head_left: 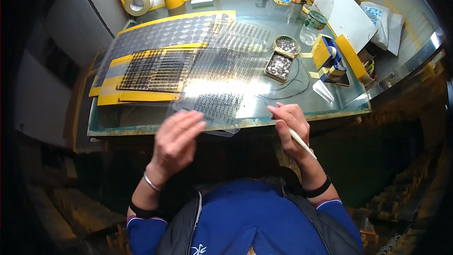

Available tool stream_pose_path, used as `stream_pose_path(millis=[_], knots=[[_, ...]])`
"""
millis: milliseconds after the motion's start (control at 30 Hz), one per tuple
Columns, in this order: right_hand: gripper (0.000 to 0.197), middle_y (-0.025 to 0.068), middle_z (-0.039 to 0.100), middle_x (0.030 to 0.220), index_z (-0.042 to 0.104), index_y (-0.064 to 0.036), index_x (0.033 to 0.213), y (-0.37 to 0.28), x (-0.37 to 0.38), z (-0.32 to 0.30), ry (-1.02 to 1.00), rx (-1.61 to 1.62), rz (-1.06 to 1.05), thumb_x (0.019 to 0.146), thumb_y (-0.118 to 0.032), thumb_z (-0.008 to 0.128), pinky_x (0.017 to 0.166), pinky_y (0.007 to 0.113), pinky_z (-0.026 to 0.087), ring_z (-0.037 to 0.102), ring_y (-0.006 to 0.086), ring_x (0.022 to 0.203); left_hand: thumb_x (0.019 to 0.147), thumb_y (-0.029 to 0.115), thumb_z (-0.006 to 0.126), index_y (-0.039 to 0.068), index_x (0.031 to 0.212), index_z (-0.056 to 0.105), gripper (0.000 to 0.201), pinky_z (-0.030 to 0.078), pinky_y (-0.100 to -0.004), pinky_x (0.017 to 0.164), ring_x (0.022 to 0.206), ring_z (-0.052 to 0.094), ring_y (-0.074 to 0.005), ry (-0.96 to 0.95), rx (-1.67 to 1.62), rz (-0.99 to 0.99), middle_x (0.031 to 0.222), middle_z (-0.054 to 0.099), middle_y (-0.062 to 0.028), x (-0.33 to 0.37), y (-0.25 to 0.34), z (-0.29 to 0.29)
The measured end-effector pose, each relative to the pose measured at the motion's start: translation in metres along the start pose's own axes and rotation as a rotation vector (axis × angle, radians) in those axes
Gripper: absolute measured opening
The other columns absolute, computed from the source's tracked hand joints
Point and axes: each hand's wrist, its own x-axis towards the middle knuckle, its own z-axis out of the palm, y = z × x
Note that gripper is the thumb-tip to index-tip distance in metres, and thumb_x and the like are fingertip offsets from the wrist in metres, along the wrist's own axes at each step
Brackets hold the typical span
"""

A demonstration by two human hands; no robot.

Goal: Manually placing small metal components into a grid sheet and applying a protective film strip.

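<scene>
I'm standing in a workshop, it seems: a glass-topped bench, patterned sheets piled across it, rolls of tape (one bright yellow) along its far edge.

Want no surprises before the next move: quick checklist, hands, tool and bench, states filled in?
1. Right hand holding slim white tool: ok.
2. Left hand free: ok, looks empty.
3. Tool's tip condition: cannot tell.
4. Patterned clear sheet fully on glass-topped table: not ok, near edge overhangs.
5. Square tin open: ok, dark and white bits inside.
6. Clear bottle upright: ok.
</scene>
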Motion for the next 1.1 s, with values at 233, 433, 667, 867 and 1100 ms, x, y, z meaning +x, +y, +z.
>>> stream_pose_path(millis=[233, 433, 667, 867, 1100], knots=[[0.022, 0.0110, 0.069, 0.086, 0.070, -0.0023, 0.095, -0.001, -0.003, 0.011, -0.051, 0.032, -0.084, 0.073, 0.003, 0.071, 0.089, 0.043, 0.053, 0.066, 0.0286, 0.085, 0.080, 0.018, 0.076, -0.004, 0.119, 0.060, 0.048, 0.040, -0.0470, 0.107, 0.125, 0.053, -0.0352, -0.081, -0.011, -0.038, 0.131, 0.057, -0.0203, 0.018, 0.020, 0.061], [0.023, 0.0093, 0.070, 0.087, 0.072, -0.0043, 0.093, 0.005, 0.000, 0.008, -0.123, -0.016, -0.067, 0.072, 0.003, 0.072, 0.094, 0.045, 0.051, 0.067, 0.0279, 0.088, 0.082, 0.025, 0.074, -0.004, 0.119, 0.060, 0.049, 0.036, -0.0495, 0.109, 0.128, 0.051, -0.0365, -0.069, 0.031, -0.063, 0.132, 0.056, -0.0228, 0.027, 0.021, 0.077], [0.023, 0.0068, 0.072, 0.092, 0.072, -0.0075, 0.092, 0.014, -0.003, 0.013, -0.126, -0.031, -0.128, 0.070, 0.000, 0.076, 0.093, 0.045, 0.051, 0.068, 0.0255, 0.090, 0.082, 0.025, 0.074, -0.002, 0.118, 0.062, 0.047, 0.035, -0.0509, 0.109, 0.128, 0.050, -0.0386, -0.101, 0.066, -0.055, 0.133, 0.054, -0.0252, 0.026, 0.022, 0.078], [0.023, 0.0060, 0.072, 0.095, 0.072, -0.0086, 0.091, 0.012, -0.005, 0.016, -0.114, -0.034, -0.112, 0.070, -0.001, 0.077, 0.096, 0.047, 0.050, 0.069, 0.0236, 0.090, 0.081, 0.025, 0.075, -0.001, 0.117, 0.063, 0.047, 0.037, -0.0504, 0.108, 0.125, 0.052, -0.0384, -0.106, 0.090, -0.053, 0.131, 0.056, -0.0245, 0.029, 0.028, 0.077], [0.023, 0.0061, 0.071, 0.093, 0.070, -0.0084, 0.090, 0.008, -0.008, 0.022, -0.094, -0.089, -0.102, 0.069, -0.001, 0.076, 0.097, 0.051, 0.049, 0.068, 0.0244, 0.090, 0.077, 0.020, 0.077, -0.003, 0.110, 0.064, 0.043, 0.041, -0.0480, 0.106, 0.123, 0.055, -0.0361, -0.053, 0.015, -0.037, 0.128, 0.058, -0.0213, 0.033, 0.024, 0.080]])
